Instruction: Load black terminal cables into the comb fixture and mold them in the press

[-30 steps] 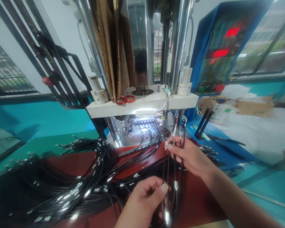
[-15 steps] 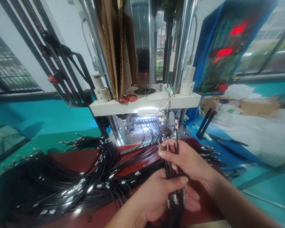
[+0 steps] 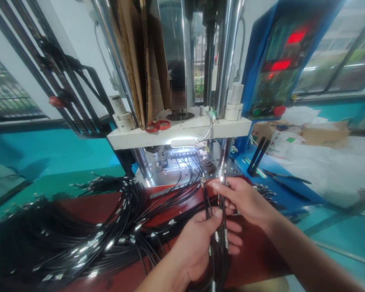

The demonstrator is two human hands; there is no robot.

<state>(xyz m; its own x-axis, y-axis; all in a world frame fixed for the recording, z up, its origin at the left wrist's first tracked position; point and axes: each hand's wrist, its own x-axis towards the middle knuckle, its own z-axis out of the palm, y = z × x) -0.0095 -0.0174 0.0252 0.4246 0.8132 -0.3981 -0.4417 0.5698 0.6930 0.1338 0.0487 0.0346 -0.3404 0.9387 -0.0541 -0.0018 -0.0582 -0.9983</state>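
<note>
- Bare red tabletop (image 3: 255, 255) leaves room between the held black cables (image 3: 222, 235) and the right forearm (image 3: 304, 247).
- The left hand (image 3: 197, 239) blocks the near centre.
- Leftward, a broad heap of black cables (image 3: 79, 243) bars any low pass, a small red patch showing among its loops.
- Under the white press plate (image 3: 140, 140), a gap opens between 2 chrome columns (image 3: 143, 164); a lit fixture (image 3: 182, 160) and trailing cables occupy its middle.
- The right hand (image 3: 243, 198) stands before the right column's foot.
- 2 black posts (image 3: 258, 158) obstruct the blue ledge (image 3: 280, 192).
</note>
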